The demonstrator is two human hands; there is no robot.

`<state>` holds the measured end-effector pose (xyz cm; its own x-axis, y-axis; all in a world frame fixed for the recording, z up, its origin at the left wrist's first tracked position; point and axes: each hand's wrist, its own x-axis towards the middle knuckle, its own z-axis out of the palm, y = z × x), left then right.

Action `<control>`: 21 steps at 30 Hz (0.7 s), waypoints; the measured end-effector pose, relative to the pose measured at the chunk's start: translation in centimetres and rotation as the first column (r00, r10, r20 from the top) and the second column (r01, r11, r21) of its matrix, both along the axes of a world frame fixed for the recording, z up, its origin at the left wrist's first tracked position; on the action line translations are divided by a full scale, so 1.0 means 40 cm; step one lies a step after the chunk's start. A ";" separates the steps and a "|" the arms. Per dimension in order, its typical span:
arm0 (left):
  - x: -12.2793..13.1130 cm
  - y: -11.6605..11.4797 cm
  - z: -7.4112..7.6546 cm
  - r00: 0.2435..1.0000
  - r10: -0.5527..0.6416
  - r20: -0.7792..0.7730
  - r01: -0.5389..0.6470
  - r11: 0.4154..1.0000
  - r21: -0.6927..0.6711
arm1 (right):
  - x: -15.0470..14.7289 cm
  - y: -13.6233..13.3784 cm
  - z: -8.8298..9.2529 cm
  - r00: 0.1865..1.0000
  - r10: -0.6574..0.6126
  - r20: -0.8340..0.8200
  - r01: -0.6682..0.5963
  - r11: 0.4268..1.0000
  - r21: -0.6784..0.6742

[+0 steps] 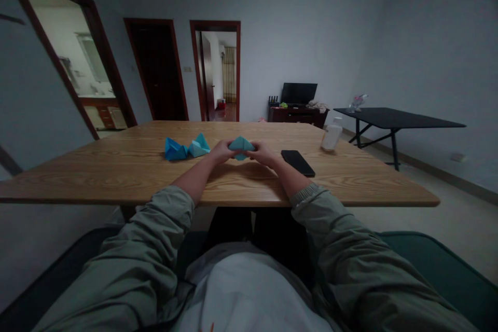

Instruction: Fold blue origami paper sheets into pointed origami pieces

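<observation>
My left hand [222,152] and my right hand [266,154] meet above the middle of the wooden table [116,179], pinching the sides of a folded light-blue paper piece [241,145] between them. Part of the paper is hidden by my fingers. To the left of my left hand lie a darker blue origami piece [175,150] and a pale blue one [199,146], touching each other. A black smartphone [298,163] lies face up just right of my right hand.
A white plastic bottle [332,136] stands near the table's far right corner. Beyond the table are a black side table [397,118], a TV [299,93] on a dark cabinet [298,115], and several doorways. My sleeved arms rest over the table's near edge.
</observation>
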<state>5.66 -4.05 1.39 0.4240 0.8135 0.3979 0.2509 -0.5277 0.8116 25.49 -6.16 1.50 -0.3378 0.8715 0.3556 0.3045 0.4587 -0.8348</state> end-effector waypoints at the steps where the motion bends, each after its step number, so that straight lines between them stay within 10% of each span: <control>1: 0.001 -0.004 0.001 0.999 0.016 -0.046 -0.013 0.998 0.065 | -0.001 0.001 -0.001 1.000 -0.003 0.002 0.003 0.999 0.038; 6: 0.009 -0.016 -0.002 0.987 0.089 -0.133 -0.050 0.961 0.271 | -0.009 0.002 -0.008 0.997 -0.074 -0.008 0.074 0.986 0.149; 21: 0.016 -0.018 -0.008 0.997 -0.028 -0.065 0.036 0.990 0.136 | -0.003 -0.007 -0.001 0.964 -0.203 0.173 0.147 0.946 0.290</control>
